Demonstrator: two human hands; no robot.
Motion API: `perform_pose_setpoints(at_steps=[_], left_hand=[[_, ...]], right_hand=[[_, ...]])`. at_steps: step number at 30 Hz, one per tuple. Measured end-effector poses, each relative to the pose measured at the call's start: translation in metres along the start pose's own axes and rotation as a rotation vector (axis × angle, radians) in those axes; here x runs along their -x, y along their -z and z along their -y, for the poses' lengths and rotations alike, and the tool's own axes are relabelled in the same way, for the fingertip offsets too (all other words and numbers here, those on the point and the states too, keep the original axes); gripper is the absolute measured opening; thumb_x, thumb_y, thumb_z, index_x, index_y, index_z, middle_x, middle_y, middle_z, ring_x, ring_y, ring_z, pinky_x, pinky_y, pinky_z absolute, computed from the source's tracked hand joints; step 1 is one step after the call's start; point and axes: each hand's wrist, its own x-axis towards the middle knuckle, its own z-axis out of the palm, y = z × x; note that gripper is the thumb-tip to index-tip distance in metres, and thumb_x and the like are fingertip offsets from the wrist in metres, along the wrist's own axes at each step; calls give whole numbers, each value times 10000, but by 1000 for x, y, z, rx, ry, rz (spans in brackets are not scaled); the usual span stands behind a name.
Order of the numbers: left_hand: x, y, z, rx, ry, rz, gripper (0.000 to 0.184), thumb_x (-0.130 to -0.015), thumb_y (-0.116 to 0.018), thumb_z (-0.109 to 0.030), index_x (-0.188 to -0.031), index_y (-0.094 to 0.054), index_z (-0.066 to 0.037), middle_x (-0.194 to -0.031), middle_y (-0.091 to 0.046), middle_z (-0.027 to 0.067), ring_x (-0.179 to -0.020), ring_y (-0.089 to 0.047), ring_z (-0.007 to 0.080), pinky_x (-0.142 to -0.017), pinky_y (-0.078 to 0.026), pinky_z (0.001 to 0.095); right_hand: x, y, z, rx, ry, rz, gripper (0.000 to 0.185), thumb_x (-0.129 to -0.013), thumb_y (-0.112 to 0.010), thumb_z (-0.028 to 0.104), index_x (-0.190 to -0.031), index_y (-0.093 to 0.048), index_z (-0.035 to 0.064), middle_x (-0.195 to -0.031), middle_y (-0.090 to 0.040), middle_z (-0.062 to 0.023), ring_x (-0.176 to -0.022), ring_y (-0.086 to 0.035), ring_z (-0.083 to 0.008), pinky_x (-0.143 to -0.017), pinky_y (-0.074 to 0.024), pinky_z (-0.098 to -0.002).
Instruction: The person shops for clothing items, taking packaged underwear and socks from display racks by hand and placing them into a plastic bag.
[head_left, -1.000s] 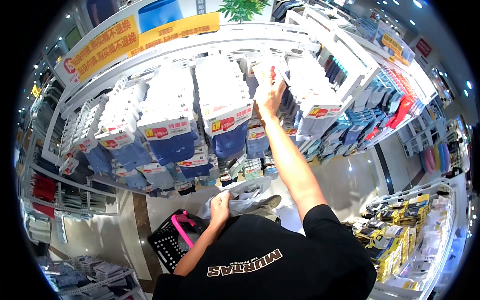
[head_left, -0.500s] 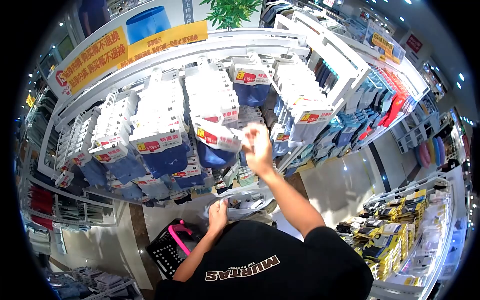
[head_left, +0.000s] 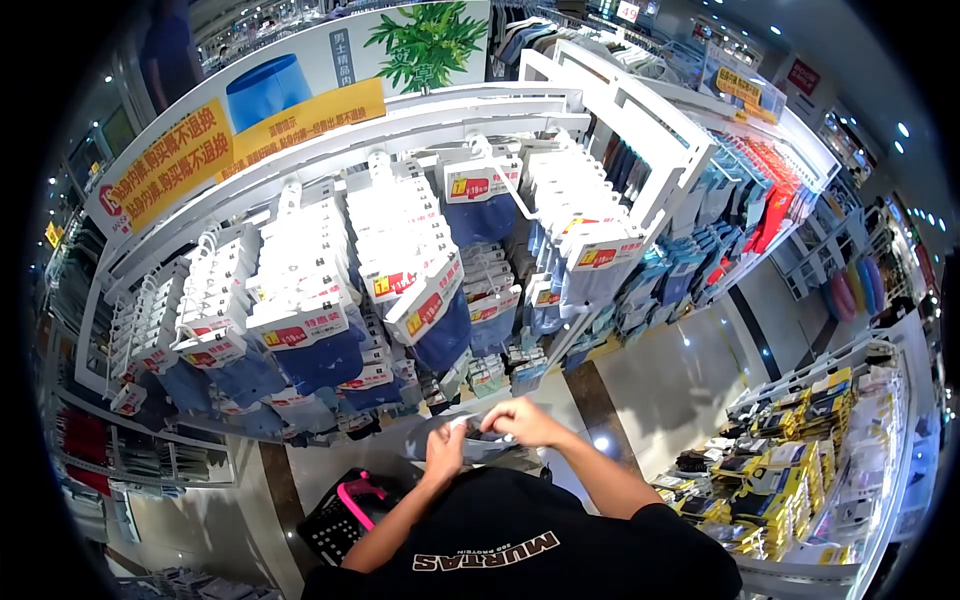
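Close in front of my body, my left hand (head_left: 445, 449) is closed, pinching a whitish edge of a greyish, see-through plastic bag (head_left: 484, 450). Beside it on the right, my right hand (head_left: 524, 423) has its fingers bent together over the same bag; what lies between them is too small to make out. Above the hands, a blue underwear pack (head_left: 440, 335) with a white header card hangs tilted at the front of its hook. Similar packs (head_left: 318, 355) hang in rows to the left.
A black basket (head_left: 335, 520) with a pink handle is at my lower left. The white display rack (head_left: 560, 122) spans the front, with a short row of blue packs (head_left: 482, 215) at its middle. Yellow-and-black packages (head_left: 780, 480) fill a shelf at right.
My right hand has come down from the tilted hanging pack to the bag beside my left hand. That pack now hangs untouched. The view has shifted slightly.
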Motion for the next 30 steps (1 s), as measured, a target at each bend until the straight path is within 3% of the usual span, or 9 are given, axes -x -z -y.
perform_pose_setpoints(at_steps=[6, 8, 10, 13, 14, 15, 18, 21, 30], left_hand=[[3, -21, 4, 64, -172, 262, 320, -970, -503, -250, -891, -664, 15, -712, -634, 64, -660, -553, 118, -626, -450, 314], [0, -24, 11, -65, -182, 383, 322, -961, -501, -253, -940, -663, 25, -762, -672, 149, -692, -624, 207, -681, -485, 352], [-3, -37, 28, -20, -248, 400, 320, -953, -510, -258, -957, -655, 28, -785, -668, 194, -716, -647, 268, -695, -489, 370], [-1, -36, 30, -71, -250, 361, 352, -979, -522, -272, -892, -637, 49, -738, -660, 110, -695, -596, 152, -677, -487, 339], [-1, -34, 27, -81, -236, 363, 343, -971, -522, -276, -915, -640, 42, -756, -659, 148, -708, -616, 207, -685, -488, 358], [0, -32, 23, -91, -220, 365, 337, -963, -522, -280, -937, -643, 34, -773, -657, 186, -721, -637, 263, -694, -490, 378], [-2, -32, 29, -158, -155, 362, 344, -956, -526, -294, -934, -633, 32, -773, -643, 230, -731, -652, 335, -697, -489, 407], [3, -33, 19, -162, -152, 370, 361, -957, -528, -309, -885, -611, 36, -742, -617, 238, -715, -636, 354, -683, -480, 424], [6, -41, 28, -164, -208, 358, 366, -965, -524, -312, -843, -627, 17, -678, -609, 159, -625, -586, 241, -630, -463, 379]], right_hand=[[-27, -27, -18, 448, -231, 398, 282, -901, -508, 169, -1095, -629, 5, -1014, -697, -111, -916, -607, -186, -832, -480, -345], [-45, -35, -130, -15, -32, 546, 194, -884, -538, 237, -964, -664, 113, -903, -673, -70, -812, -563, -155, -778, -466, -330], [-50, -25, -240, 290, -127, 402, 164, -881, -549, 240, -957, -659, 145, -863, -669, -65, -785, -580, -184, -763, -468, -350], [-66, -36, -330, 624, -200, 302, 141, -877, -563, 250, -960, -650, 176, -823, -664, -62, -761, -601, -220, -752, -473, -376], [-72, -43, -336, 790, -175, 293, 148, -878, -566, 257, -970, -647, 175, -822, -662, -64, -765, -606, -227, -755, -476, -382], [-49, -26, -222, 654, -191, 483, 179, -896, -546, 241, -1018, -639, 148, -901, -673, -86, -827, -630, -248, -788, -475, -407], [-23, -30, -152, 537, -200, 271, 207, -903, -541, 194, -1069, -640, 121, -1045, -669, -103, -946, -634, -249, -853, -467, -397], [-48, -34, -328, 147, -178, 456, 242, -928, -511, 189, -1123, -636, 120, -1150, -644, -109, -1046, -614, -242, -928, -446, -381], [-14, -27, -233, 579, -204, 389, 240, -932, -522, 207, -1109, -654, 114, -1113, -648, -99, -1029, -615, -229, -937, -448, -352]])
